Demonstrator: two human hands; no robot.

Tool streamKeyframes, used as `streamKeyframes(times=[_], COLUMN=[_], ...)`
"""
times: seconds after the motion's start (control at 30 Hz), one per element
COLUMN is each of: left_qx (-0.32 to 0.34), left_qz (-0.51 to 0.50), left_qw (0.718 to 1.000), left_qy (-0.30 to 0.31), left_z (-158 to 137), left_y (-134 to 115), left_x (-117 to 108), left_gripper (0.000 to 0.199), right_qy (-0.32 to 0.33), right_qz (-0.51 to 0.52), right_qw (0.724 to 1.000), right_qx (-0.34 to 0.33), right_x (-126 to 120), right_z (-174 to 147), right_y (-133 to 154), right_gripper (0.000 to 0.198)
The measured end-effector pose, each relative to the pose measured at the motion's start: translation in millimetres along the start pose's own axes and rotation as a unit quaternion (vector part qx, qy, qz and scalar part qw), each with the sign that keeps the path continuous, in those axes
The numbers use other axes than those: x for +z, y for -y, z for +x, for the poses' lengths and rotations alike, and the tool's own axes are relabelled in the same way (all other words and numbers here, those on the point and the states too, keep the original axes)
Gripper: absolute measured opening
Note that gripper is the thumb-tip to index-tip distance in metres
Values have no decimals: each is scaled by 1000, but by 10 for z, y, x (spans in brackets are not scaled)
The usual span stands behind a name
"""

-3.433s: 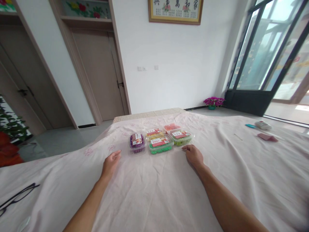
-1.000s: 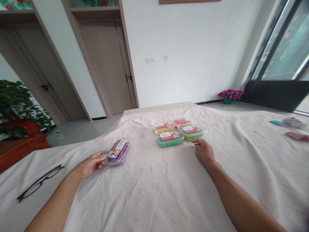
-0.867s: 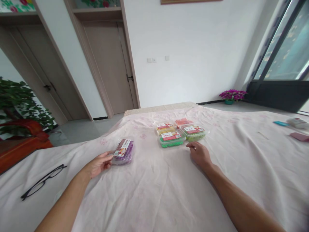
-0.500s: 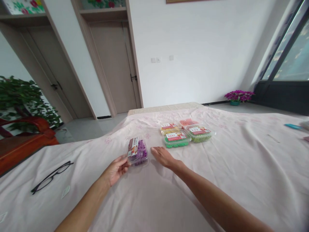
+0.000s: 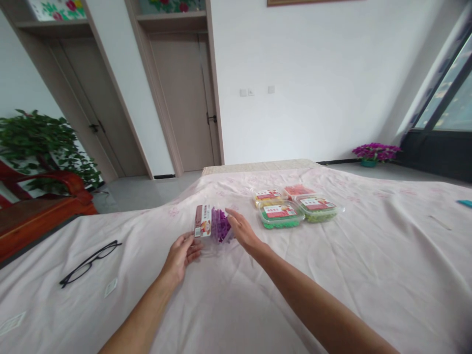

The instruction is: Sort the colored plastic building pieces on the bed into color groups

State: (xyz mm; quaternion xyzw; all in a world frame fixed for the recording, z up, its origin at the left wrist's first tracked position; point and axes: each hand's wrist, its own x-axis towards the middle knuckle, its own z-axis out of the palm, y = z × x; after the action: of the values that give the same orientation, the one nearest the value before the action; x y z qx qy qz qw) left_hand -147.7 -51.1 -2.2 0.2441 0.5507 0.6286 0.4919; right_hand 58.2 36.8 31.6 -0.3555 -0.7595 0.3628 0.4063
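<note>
A clear plastic box (image 5: pixel 206 241) with a brown-and-white label is in front of me, slightly blurred. Purple pieces (image 5: pixel 222 226) lie bunched towards its right side. My left hand (image 5: pixel 183 253) grips the box's left edge near the label, thumb on top and fingers curled at the side. On the other side, my right hand (image 5: pixel 241 230) has its fingers stretched out against the right end of the box, by the purple pieces. Whether it touches the pieces or only the plastic, I cannot tell.
Behind the right hand stand several labelled clear boxes: a green one (image 5: pixel 280 214), a light green one (image 5: pixel 317 209), a yellow one (image 5: pixel 269 195) and a pink one (image 5: pixel 298 190). Black glasses (image 5: pixel 90 263) and a paper tag (image 5: pixel 110 287) lie left on the pink cloth (image 5: pixel 228 309).
My right hand has come up against the right side of the box. The purple pieces are bunched further right in it. The view has swung slightly left.
</note>
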Motion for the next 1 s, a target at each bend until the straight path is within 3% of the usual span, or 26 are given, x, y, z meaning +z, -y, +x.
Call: streamKeyframes(times=[0.1, 0.3, 0.47, 0.6, 0.73, 0.87, 1.0], left_qx=[34, 38, 52, 62, 72, 101, 101], left_qz=[-45, -115, -137, -155, -163, -145, -90], left_qw=[996, 990, 987, 985, 983, 984, 989], left_qy=[-62, -78, -63, -54, -49, -24, 57], left_z=[68, 72, 96, 103, 53, -29, -119], left_y=[-10, 22, 57, 63, 42, -59, -245], left_x=[-100, -157, -185, -201, -185, -134, -59], left_gripper=[18, 17, 15, 18, 22, 35, 52], right_qy=[-35, 27, 27, -22, -91, -175, -208], right_qz=[-148, -351, -444, -462, -426, -300, -113], right_qw=[988, 919, 862, 837, 855, 914, 963], right_qx=[-32, -177, -244, -291, -281, -211, -130], right_x=[-91, -135, -163, -260, -392, -514, -590], right_z=[-40, -169, -237, -284, -278, -214, -142], right_y=[82, 341, 367, 295, 269, 274, 201], right_gripper=[43, 48, 49, 47, 45, 42, 44])
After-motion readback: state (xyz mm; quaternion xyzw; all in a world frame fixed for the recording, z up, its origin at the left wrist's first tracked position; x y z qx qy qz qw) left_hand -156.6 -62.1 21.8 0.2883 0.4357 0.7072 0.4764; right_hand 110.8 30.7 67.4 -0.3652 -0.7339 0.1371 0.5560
